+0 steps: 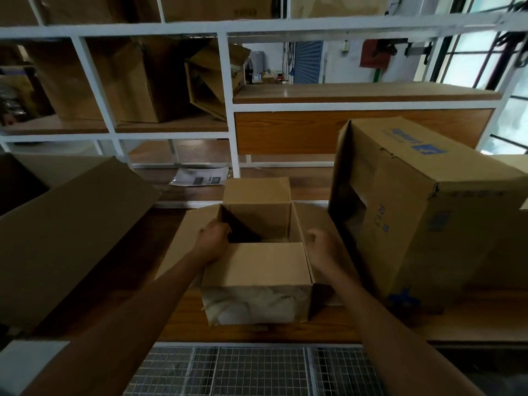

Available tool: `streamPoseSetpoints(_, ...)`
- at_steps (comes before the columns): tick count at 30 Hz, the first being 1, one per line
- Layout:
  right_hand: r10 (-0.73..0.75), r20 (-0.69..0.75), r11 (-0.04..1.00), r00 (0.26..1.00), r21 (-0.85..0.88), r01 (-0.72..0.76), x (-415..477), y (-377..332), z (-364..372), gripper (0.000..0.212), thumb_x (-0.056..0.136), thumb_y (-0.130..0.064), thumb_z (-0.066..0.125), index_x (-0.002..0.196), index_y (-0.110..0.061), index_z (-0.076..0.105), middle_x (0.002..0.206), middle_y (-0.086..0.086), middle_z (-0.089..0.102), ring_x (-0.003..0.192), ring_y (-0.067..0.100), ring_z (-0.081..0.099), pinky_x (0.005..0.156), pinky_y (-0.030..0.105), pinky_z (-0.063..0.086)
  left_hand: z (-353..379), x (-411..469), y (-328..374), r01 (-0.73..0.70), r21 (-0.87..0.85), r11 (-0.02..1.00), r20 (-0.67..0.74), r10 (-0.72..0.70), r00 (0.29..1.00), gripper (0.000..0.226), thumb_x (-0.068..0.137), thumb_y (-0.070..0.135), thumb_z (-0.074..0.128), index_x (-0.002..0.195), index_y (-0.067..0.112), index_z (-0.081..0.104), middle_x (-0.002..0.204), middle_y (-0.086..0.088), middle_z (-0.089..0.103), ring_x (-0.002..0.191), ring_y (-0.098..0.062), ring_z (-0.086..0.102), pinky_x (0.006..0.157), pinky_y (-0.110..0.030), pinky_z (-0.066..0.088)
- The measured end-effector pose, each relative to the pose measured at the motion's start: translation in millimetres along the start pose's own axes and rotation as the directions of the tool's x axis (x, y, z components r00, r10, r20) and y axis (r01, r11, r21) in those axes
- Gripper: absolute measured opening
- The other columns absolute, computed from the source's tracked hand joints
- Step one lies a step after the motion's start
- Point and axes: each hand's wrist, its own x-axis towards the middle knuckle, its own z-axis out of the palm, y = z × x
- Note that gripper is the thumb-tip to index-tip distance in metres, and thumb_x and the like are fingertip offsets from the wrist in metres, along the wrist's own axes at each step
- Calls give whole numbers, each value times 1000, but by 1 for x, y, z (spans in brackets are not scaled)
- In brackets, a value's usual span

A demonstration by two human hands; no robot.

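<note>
Small box (257, 270) sits on workbench (183, 312), straight ahead between both hands. Its near flap is folded in and its side flaps are splayed. Left hand (213, 241) is at the box's left rim, fingers curled over the edge, gripping. Right hand (321, 247) is over the box's right flap, fingers curled; grip unclear. Both are equally near. Large carton (423, 212) stands right of the box, shelf rack (228, 115) beyond.

1. The left hand (213, 242) is bare, and its back and knuckles show to the camera.
2. The right hand (321, 248) is bare as well, with the knuckles standing out as a low ridge.
3. The left forearm (137, 307) is uncovered along all its visible length.
4. The right forearm (380, 318) is equally uncovered.
5. Both forearms are slim at the wrist and look broader toward the lower edge.
</note>
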Motion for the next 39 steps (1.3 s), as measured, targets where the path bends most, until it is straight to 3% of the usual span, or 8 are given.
streamPoseSetpoints(8, -157, -40, 935, 987, 316, 161, -9, -39, -18, 26, 93, -7, 50, 91, -17, 74, 99, -2, 72, 96, 14, 63, 77, 27, 46, -69, 8, 30, -38, -212, 977, 141, 69, 988, 22, 99, 8, 49, 105, 13, 69, 97, 0, 66, 89, -17, 62, 71, -21, 43)
streamPoseSetpoints(13, 5, 202, 518, 979, 837, -175, -25, -54, -62, 30, 91, -9, 39, 83, -7, 68, 68, 7, 66, 66, 19, 61, 63, 30, 47, -117, -13, 37, 100, -418, 903, 508, 141, 850, 26, 96, 17, 59, 121, 19, 64, 101, 3, 65, 89, -11, 61, 73, -24, 46)
streamPoseSetpoints(19, -249, 510, 878, 823, 478, -30, -45, -38, -67, 20, 97, -11, 54, 106, -3, 70, 94, 10, 74, 87, 18, 69, 73, 24, 53, -107, -46, 60, 58, -269, 961, 732, 165, 661, 108, 53, 64, 83, 145, 29, 40, 134, 3, 56, 121, -16, 54, 94, -30, 48)
streamPoseSetpoints(24, -298, 721, 895, 625, -16, 446, -74, -28, -40, 35, 91, -34, 66, 124, -25, 63, 119, -11, 61, 108, 6, 55, 92, 28, 44, -35, -83, 66, 9, -161, 987, 690, 106, 717, 89, 73, 32, 85, 147, 22, 37, 136, 13, 48, 120, -10, 50, 94, -25, 42)
streamPoseSetpoints(29, -410, 551, 715, 727, -301, 631, -93, -18, -11, 27, 88, -49, 62, 114, -39, 61, 112, -11, 64, 108, 13, 54, 100, 40, 31, 11, -99, 47, -182, 184, 966, 406, 94, 909, 66, 71, 72, 66, 121, 29, 59, 114, 4, 66, 105, -19, 62, 83, -40, 54)
streamPoseSetpoints(32, -458, 530, 754, 714, -192, 627, -89, -14, -11, 39, 86, -59, 59, 118, -37, 65, 129, -12, 61, 124, 14, 49, 105, 41, 28, 9, -106, 46, -232, 61, 971, 189, 217, 958, 73, 79, 79, 40, 119, 23, 65, 121, -2, 63, 124, -24, 52, 98, -45, 46)
streamPoseSetpoints(36, -435, 156, 891, 887, -68, 449, -79, -13, -10, 29, 91, -49, 58, 104, -27, 73, 142, -2, 54, 140, 20, 38, 118, 49, 15, -2, -85, 31, 8, 113, 994, -19, -6, 1000, 58, 92, 61, 47, 135, 23, 54, 153, -8, 38, 149, -33, 16, 118, -60, 13)
streamPoseSetpoints(39, -167, 24, 985, 986, -47, 168, -70, -5, -4, 31, 93, -36, 60, 124, -30, 62, 150, 5, 43, 140, 25, 38, 115, 51, 30, -9, -74, 14, 262, 63, 963, 120, -268, 956, 59, 95, 31, 58, 148, 20, 36, 153, -16, 31, 142, -38, 29, 112, -52, 32)
